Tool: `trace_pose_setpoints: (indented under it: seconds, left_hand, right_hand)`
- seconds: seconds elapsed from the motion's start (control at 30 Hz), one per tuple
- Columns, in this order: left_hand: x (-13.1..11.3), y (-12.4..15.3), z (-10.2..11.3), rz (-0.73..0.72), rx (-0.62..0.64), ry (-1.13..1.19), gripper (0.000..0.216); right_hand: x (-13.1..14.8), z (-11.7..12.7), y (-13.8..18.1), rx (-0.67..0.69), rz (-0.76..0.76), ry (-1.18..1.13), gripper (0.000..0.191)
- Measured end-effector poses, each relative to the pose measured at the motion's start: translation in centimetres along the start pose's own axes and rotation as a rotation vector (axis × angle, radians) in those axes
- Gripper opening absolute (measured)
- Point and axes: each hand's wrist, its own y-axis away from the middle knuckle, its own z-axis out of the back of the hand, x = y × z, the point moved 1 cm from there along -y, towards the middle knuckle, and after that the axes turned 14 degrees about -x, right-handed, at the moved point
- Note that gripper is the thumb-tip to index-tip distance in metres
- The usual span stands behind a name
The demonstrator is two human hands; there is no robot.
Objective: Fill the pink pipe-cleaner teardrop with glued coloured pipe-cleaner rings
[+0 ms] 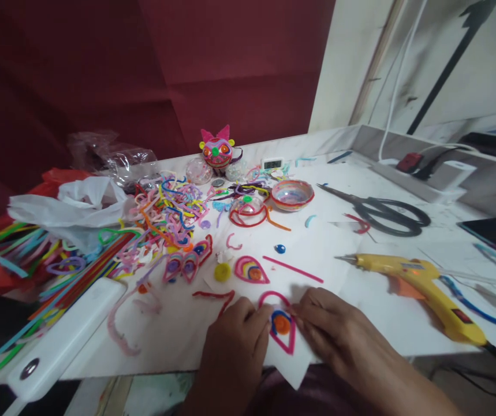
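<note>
Near the table's front edge, my left hand [239, 341] is closed, thumb and fingers at the left side of a small white paper piece [294, 372]. On the paper lies a pink pipe cleaner [290, 344] bent into a teardrop outline, with an orange coil [280, 325] and a blue piece [275, 337] inside it. My right hand [336, 326] pinches the teardrop's right side, its fingertips partly hidden. Just beyond lie a finished-looking teardrop of pink, yellow and orange coils [251, 271], a straight pink pipe cleaner [293, 269] and a bent red one [213, 295].
A yellow glue gun [416, 277] and black-handled scissors [386, 214] lie at right. Colourful pipe cleaner scraps [170, 202] are heaped at left, near a white rod-shaped device [70, 338]. At the back stand a decorated cat-like figure [216, 151] and a coiled bowl [291, 195].
</note>
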Motion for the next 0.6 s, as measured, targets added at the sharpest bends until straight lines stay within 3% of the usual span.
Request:
trace_pose_setpoints:
  seconds: [0.4, 0.6]
  left_hand:
    - [-0.5, -0.3, -0.1, 0.034, -0.091, -0.033, 0.023]
    - [0.1, -0.3, -1.2, 0.068, -0.132, -0.127, 0.013]
  right_hand:
    - [0.4, -0.5, -0.2, 0.005, -0.083, 0.059, 0.024]
    - [-0.2, -1.1, -0.7, -0.065, 0.016, 0.113, 0.023]
